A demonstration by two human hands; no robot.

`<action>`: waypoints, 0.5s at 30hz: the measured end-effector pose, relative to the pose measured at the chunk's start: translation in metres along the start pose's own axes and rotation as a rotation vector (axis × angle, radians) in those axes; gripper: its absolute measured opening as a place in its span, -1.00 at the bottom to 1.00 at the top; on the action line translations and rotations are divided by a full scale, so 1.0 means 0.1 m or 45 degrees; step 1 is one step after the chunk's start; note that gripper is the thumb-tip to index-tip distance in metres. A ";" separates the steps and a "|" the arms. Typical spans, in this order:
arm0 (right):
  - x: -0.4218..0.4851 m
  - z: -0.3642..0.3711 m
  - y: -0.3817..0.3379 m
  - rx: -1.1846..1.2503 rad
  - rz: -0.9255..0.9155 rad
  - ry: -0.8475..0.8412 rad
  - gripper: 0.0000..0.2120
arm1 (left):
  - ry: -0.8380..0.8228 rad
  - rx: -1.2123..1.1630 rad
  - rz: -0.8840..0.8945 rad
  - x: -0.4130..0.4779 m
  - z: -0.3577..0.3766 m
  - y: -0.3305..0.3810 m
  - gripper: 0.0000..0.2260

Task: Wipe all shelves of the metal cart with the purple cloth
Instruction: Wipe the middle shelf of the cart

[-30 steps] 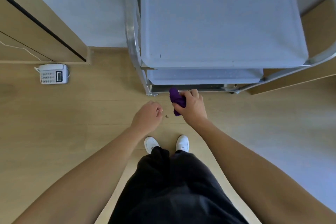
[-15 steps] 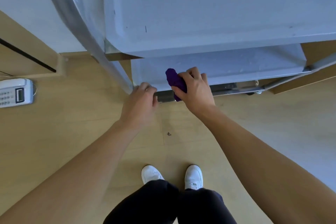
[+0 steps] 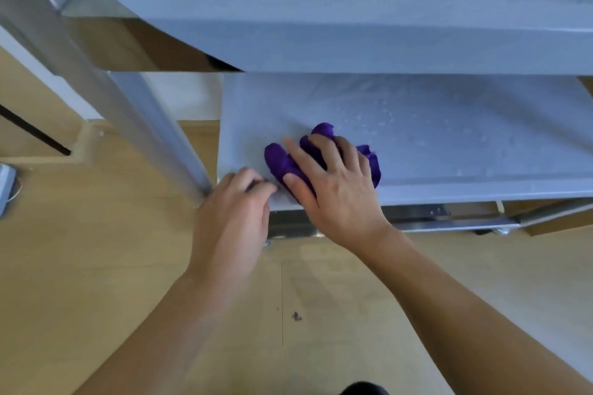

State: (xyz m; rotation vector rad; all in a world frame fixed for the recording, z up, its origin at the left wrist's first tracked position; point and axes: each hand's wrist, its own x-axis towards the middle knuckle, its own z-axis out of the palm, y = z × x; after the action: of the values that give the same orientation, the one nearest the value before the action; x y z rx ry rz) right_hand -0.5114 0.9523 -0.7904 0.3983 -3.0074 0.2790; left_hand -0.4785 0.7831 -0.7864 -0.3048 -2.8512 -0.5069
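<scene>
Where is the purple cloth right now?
In the head view the purple cloth lies on the cart's lower shelf, near its front left corner, under the right hand and beside the left hand.

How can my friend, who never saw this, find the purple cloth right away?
Find the big grey metal cart. On its lower shelf, near the front left corner, the right hand presses down a crumpled cloth. It is the only deep purple thing among grey metal and tan floor.
</scene>
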 end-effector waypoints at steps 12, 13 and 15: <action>0.46 0.14 0.10 0.178 -0.227 -0.083 -0.50 | 0.156 -0.030 -0.125 -0.04 0.11 0.07 -0.79; 0.56 0.16 0.12 0.185 -0.214 -0.120 -0.50 | 0.149 -0.039 -0.120 -0.05 0.11 0.07 -0.77; 0.77 0.17 0.15 0.185 -0.193 -0.176 -0.49 | 0.135 -0.067 -0.102 -0.08 0.11 0.08 -0.75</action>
State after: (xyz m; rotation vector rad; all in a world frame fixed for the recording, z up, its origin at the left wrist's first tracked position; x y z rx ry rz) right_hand -0.5909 0.9441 -0.8003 0.6825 -3.0777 0.4768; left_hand -0.4711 0.7932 -0.7955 -0.1676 -2.7593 -0.5960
